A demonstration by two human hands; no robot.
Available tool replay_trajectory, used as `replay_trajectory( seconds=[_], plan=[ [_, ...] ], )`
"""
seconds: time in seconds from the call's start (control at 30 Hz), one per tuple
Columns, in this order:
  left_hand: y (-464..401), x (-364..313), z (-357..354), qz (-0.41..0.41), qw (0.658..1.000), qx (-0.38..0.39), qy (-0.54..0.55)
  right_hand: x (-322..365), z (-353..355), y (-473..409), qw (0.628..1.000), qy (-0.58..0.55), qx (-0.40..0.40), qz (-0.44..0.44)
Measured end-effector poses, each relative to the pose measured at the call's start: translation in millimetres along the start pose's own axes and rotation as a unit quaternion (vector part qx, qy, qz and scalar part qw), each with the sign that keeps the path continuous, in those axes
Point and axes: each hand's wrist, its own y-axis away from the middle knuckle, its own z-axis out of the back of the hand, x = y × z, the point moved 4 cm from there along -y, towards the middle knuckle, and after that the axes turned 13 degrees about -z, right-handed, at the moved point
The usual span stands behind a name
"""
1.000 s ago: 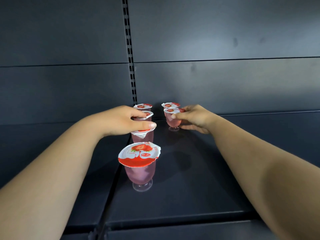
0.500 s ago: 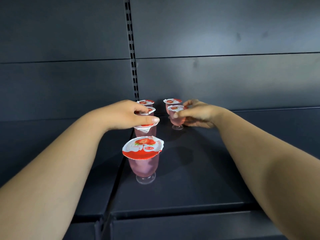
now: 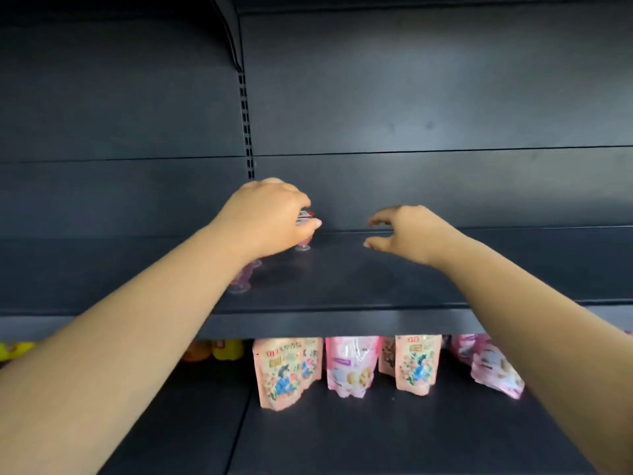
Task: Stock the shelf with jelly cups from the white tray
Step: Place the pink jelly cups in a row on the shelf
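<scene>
Jelly cup [image 3: 304,231], light and tippy on its stem, sits pinched at the lid rim by left hand [image 3: 265,217] near the shelf [image 3: 342,286] back edge; right hand [image 3: 407,233] hovers loosely curled, empty.

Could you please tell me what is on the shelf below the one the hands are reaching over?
Pink snack pouches stand below the upper shelf, with yellow items to their left. The forearms cover both ends of that lower shelf.
</scene>
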Motion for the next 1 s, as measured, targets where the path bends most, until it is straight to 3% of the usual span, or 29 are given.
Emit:
replay_trajectory(
  seconds=[0.2,0.37,0.47,0.63,0.8,0.9,1.0],
  plan=[
    [49,-137,1,0.036,0.997,-0.033,0.063,-47,11,109,0.992,-0.018,-0.023,0.122],
    [98,-211,-18,0.057,0.994,-0.067,0.071,-103,-21,181,0.989,-0.078,0.045,0.114],
    [122,-245,-50,0.066,0.993,-0.023,0.1,-136,-61,205,0.988,-0.082,0.097,0.092],
    [174,-305,-135,0.077,0.974,0.08,0.198,-194,-162,252,0.961,-0.071,0.268,-0.011],
    [252,-379,-249,0.156,0.896,0.235,0.342,-256,-292,322,0.884,-0.028,0.451,-0.121],
    [300,-422,-305,0.225,0.829,0.326,0.395,-291,-362,363,0.844,-0.026,0.495,-0.205],
    [347,-462,-355,0.329,0.732,0.382,0.458,-315,-417,396,0.811,-0.07,0.508,-0.281]
  ],
)
